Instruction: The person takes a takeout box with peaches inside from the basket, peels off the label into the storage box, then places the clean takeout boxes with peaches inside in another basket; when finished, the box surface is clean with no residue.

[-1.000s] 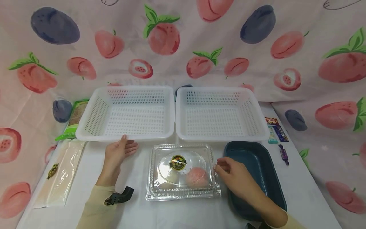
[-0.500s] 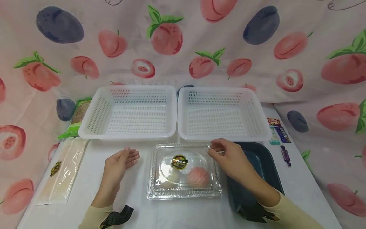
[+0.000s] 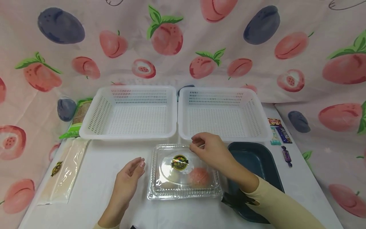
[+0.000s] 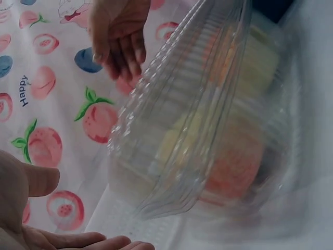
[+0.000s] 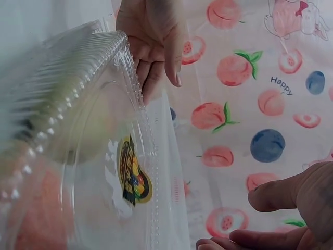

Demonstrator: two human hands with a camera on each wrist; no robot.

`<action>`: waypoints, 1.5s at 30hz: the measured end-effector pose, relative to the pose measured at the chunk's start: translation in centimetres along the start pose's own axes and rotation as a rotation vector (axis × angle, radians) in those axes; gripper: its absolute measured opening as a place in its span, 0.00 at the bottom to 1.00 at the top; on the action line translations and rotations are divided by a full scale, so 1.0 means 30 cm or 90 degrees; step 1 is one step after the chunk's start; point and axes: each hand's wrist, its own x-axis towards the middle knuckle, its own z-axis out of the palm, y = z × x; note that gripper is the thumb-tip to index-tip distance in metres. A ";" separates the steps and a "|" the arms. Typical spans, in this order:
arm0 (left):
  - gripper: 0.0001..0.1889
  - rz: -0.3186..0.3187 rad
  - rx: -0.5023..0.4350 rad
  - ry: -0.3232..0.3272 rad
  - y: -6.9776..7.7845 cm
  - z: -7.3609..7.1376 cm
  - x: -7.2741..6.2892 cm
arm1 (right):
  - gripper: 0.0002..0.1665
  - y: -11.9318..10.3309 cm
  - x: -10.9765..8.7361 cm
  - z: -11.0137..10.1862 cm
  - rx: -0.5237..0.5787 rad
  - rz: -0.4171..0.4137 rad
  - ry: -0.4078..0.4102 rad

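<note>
A clear clamshell box [image 3: 171,186] with a dark oval sticker lies closed in front of me. Through its plastic show a round pinkish-red thing [image 3: 198,177] and paler pieces, whose kind I cannot make out. My right hand [image 3: 211,149] hovers over the box's far right part, fingers loosely bent and holding nothing. Left of the box, my left hand [image 3: 129,176] is raised with relaxed fingers, apart from its side. In the left wrist view the box [image 4: 171,146] stands between both hands; the right wrist view shows the sticker [image 5: 133,172] on its lid.
Two white perforated baskets [image 3: 137,119] stand side by side behind the box. A dark teal tray [image 3: 267,168] is at right, under my right forearm. Several small wrapped sweets [image 3: 287,156] lie beyond it. At left are a long clear packet [image 3: 63,171] and a green bag [image 3: 77,117].
My right hand has moved left from beside the box to above its far part. My left hand has come nearer the viewer and closer to the box's left side. The box stays put.
</note>
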 end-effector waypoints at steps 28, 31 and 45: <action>0.39 -0.082 -0.143 -0.064 -0.058 0.101 -0.061 | 0.08 -0.041 0.094 0.152 -0.190 -0.078 -0.143; 0.40 -0.083 -0.150 -0.066 -0.056 0.102 -0.063 | 0.10 -0.036 0.096 0.158 -0.204 -0.081 -0.147; 0.39 -0.084 -0.164 -0.074 -0.057 0.100 -0.061 | 0.10 -0.032 0.099 0.189 -0.268 -0.076 -0.139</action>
